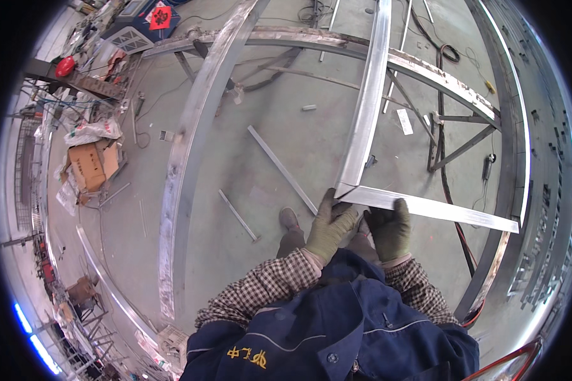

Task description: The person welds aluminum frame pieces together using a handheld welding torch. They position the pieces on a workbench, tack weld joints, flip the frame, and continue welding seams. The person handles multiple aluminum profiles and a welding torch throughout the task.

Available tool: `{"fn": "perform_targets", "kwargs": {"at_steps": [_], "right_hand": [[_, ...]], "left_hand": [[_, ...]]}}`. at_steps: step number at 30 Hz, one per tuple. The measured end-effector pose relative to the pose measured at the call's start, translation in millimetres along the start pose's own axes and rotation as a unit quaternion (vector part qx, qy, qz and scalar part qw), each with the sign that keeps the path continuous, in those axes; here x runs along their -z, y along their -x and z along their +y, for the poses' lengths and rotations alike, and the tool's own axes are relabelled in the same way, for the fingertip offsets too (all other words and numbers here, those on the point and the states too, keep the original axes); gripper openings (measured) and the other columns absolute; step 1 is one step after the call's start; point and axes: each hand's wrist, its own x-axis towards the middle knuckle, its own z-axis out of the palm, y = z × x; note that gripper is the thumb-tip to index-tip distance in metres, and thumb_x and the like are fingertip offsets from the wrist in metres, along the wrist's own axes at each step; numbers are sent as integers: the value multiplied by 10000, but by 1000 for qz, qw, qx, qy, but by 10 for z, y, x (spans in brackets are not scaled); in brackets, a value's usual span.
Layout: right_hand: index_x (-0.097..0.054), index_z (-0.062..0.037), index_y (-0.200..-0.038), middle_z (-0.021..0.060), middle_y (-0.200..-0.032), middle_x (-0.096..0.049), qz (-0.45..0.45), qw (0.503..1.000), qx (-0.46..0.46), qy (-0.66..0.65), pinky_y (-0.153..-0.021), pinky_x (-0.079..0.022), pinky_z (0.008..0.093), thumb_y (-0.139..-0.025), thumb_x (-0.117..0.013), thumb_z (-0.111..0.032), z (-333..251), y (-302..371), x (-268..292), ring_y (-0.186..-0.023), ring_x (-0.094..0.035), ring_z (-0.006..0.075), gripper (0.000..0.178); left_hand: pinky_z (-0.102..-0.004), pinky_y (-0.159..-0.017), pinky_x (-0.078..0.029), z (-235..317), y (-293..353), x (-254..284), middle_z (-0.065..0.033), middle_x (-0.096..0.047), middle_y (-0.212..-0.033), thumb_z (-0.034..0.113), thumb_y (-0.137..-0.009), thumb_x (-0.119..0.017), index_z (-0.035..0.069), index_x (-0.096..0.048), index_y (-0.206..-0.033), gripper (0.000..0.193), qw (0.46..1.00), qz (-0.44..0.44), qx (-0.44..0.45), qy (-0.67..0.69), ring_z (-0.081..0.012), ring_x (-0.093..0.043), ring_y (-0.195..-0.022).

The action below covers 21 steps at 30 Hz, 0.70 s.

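Note:
Both my hands wear olive-green work gloves. A short bright metal tube (448, 210) meets the near end of a long metal tube (367, 108) at a mitred corner, with a dark seam line between them. My left hand (330, 230) is closed around this corner, its fingertips at the seam. Just to the right, my right hand (389, 230) grips the short tube from its near side, thumb up against it. The far right end of the short tube lies by the steel rail on the right. The undersides of both tubes are hidden.
A wide metal beam (190, 146) runs lengthwise at left, and a cross beam (311, 39) supports the pieces. Loose metal bars (283, 168) lie on the floor near my feet. A cardboard box (87, 167) stands left; black cables (442, 127) and an angle grinder (488, 167) are right.

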Motion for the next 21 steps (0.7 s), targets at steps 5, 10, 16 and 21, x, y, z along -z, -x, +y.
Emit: {"fn": "perform_targets", "kwargs": {"at_steps": [5,10,16,21], "right_hand": [[-706,-133,-1269,69,-1270,-757,72,993,96,3,-1125,-553,511,-1049,-710,-494,140,-25,-185,-1245,-698,298,423],[-676,-119,-1296,97,-1331,-730,147,980,130,-13,-1139,-538,495,-1011,-749,-526,207,-52,-278,-1284,-682,300,501],[-637,-159,-1307,67,-1233,-702,130,965,207,-91,-1095,-536,508,-1011,-740,-543,415,-143,-357,-1219,-669,294,496],[-618,-96,-1408,115,-1263,-697,198,926,289,-143,-1095,-527,475,-1022,-725,-544,585,-299,-594,-1204,-665,290,600]], "left_hand": [[-327,-984,-583,289,-42,595,-172,-629,-1511,203,-1077,-737,56,-378,-1693,728,977,-126,17,-171,-218,-672,-1239],[-330,-976,-564,685,-521,1211,-121,-668,-1459,210,-1062,-756,59,-473,-1646,666,973,-137,47,-180,-177,-701,-1146],[-270,-949,-547,1606,-1701,1636,-134,-700,-1406,200,-1047,-772,2,-514,-1603,644,962,-110,-35,-245,-162,-698,-1167],[-319,-961,-574,2553,-2911,1475,-103,-733,-1288,234,-1008,-805,18,-607,-1534,602,880,-78,-157,-441,-184,-710,-1120]]}}
